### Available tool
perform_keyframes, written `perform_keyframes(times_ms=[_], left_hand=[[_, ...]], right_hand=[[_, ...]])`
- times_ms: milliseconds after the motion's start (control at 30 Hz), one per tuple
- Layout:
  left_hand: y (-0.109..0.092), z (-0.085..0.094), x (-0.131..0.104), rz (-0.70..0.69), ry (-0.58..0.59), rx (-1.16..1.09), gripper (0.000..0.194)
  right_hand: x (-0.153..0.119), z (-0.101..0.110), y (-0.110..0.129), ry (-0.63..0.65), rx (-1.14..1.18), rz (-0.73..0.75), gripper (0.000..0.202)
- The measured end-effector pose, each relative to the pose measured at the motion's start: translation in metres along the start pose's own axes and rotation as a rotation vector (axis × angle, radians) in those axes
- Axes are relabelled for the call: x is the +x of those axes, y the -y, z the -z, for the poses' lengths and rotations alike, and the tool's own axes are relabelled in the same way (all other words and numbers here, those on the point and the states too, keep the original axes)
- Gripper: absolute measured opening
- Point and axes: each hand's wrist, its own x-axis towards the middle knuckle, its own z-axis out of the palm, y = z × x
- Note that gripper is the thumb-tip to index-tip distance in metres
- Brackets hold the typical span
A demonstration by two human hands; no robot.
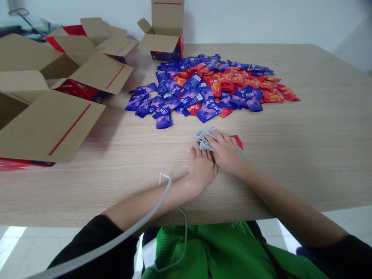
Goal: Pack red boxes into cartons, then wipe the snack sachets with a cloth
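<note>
Two hands (202,166), grey bundle (205,138) — wooden table (296,155), pale wall (247,23).

A pale wood-grain table (328,131) spans the rm., its fine grain running approx. side to side, far R corner cut at a slant. Behind the table, a plain wall (247,23), off-white w/ a cool bluish cast, dims toward the upper R. Beyond the table's far L corner sits blurred clutter (35,27), dark & pale, w/ a thin looped wire (20,13); details unclear. Below the table's near edge, light floor (31,252) tiles show faint joints, w/ bright light patches (14,231) on both L & R sides.
</note>
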Motion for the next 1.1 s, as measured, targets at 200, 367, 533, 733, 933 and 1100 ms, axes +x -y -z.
perform_keyframes(times_ms=[200, 367, 533, 733, 933, 1100], left_hand=[[-0.004, 0.001, 0.002, 0.050, 0.015, 0.031, 0.063], [-0.004, -0.001, 0.003, 0.069, 0.011, 0.031, 0.066], [-0.002, -0.002, 0.003, 0.062, 0.020, 0.028, 0.068], [-0.003, -0.003, 0.003, 0.053, 0.013, 0.029, 0.068], [-0.003, -0.005, 0.003, 0.060, -0.002, 0.023, 0.070], [-0.002, -0.003, 0.003, 0.019, 0.008, 0.020, 0.065]], right_hand=[[-0.012, -0.002, -0.018, -0.011, -0.058, -0.087, 0.058], [-0.029, -0.002, -0.037, -0.056, -0.063, -0.167, 0.060], [-0.051, -0.004, -0.056, -0.126, -0.050, -0.219, 0.060], [-0.059, 0.005, -0.087, -0.055, -0.124, -0.256, 0.056], [-0.021, 0.032, -0.054, -0.128, 0.056, -0.210, 0.062], [0.006, 0.013, 0.000, -0.054, 0.073, -0.029, 0.055]])
